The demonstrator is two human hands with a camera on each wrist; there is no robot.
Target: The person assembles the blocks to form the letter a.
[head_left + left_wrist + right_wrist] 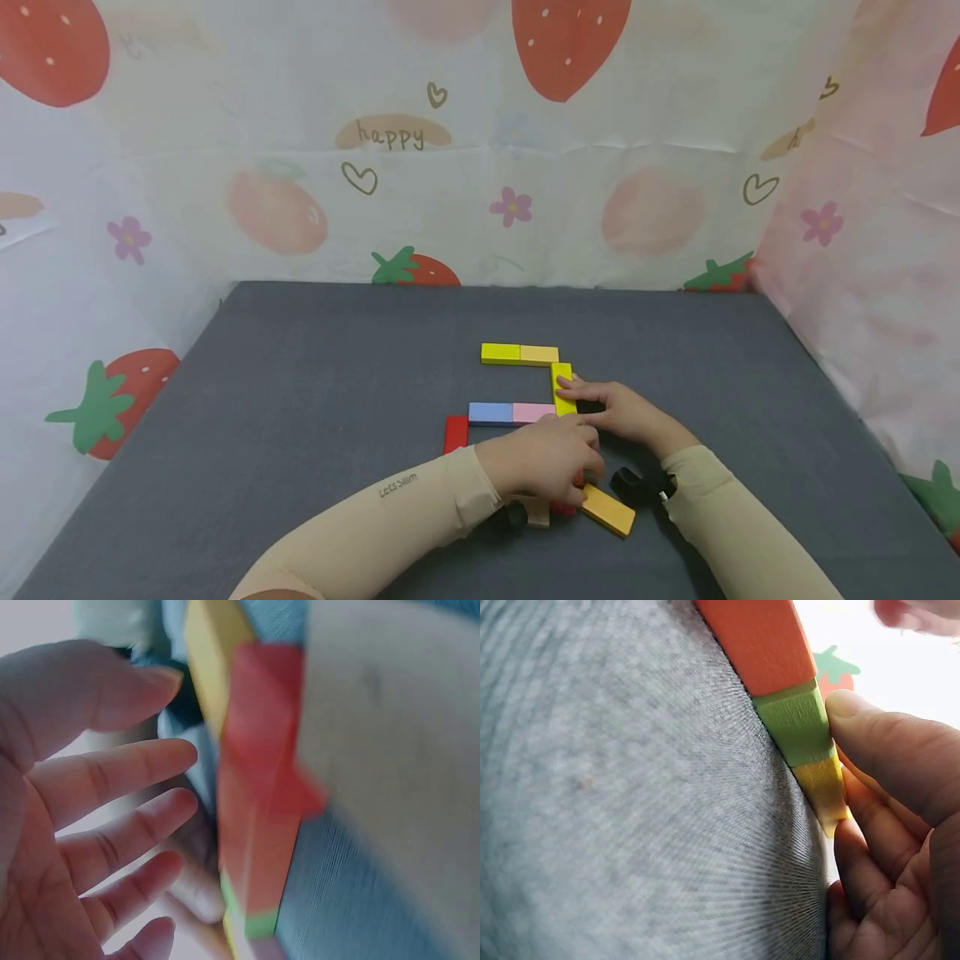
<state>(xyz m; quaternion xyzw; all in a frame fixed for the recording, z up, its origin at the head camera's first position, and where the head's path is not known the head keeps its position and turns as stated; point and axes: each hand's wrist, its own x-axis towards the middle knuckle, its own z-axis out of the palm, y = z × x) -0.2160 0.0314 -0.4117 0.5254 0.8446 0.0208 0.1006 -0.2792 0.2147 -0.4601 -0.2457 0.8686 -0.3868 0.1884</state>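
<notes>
In the head view my left hand is above the near part of a line of coloured blocks. The left wrist view has its fingers loosely spread, apart from a red block and an orange block. My right hand touches the upright-lying yellow block with extended fingers. The right wrist view has that thumb against the green block, which sits between the orange block and the yellow one. My left hand hides part of the line in the head view.
A yellow block and a tan block lie end to end farther back. Blue and pink blocks adjoin the line, with a red block to their left. A yellow-orange block lies slanted near me, by a brown block.
</notes>
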